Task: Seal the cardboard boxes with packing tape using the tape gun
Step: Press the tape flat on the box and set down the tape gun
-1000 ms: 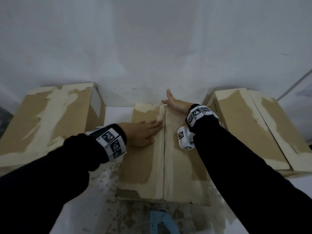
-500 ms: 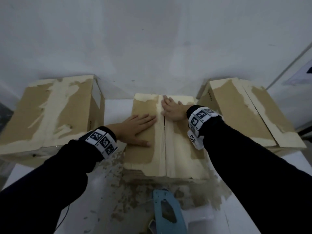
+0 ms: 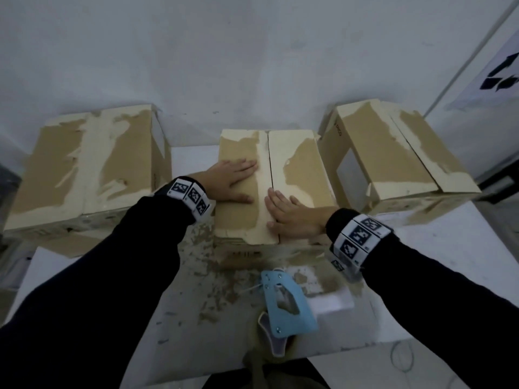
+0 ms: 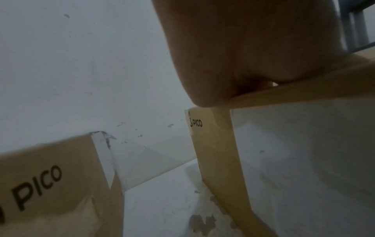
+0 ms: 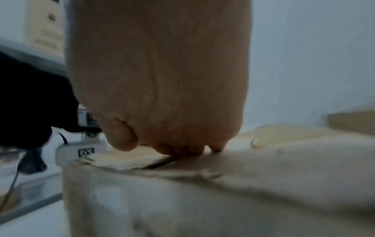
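A worn cardboard box (image 3: 300, 167) stands in the middle of the white table, its two top flaps folded down with a seam between them. My left hand (image 3: 230, 179) lies flat on the left flap, fingers straight. My right hand (image 3: 289, 213) presses flat on the right flap near the front edge, fingertips at the seam. In the right wrist view my right hand (image 5: 162, 89) rests on the box top (image 5: 263, 154). A light blue tape gun (image 3: 283, 304) lies on the table in front of the box, untouched.
A larger box (image 3: 84, 164) sits to the left and another box (image 3: 393, 153) with loose flaps to the right, both against the white wall. The table (image 3: 449, 248) is scuffed with torn paper bits. A white foam block (image 3: 334, 301) lies beside the tape gun.
My right hand slid from the far end of the right flap toward me to its near end. My left hand stayed flat on the left flap. The view tilted down, showing the tape gun fully.
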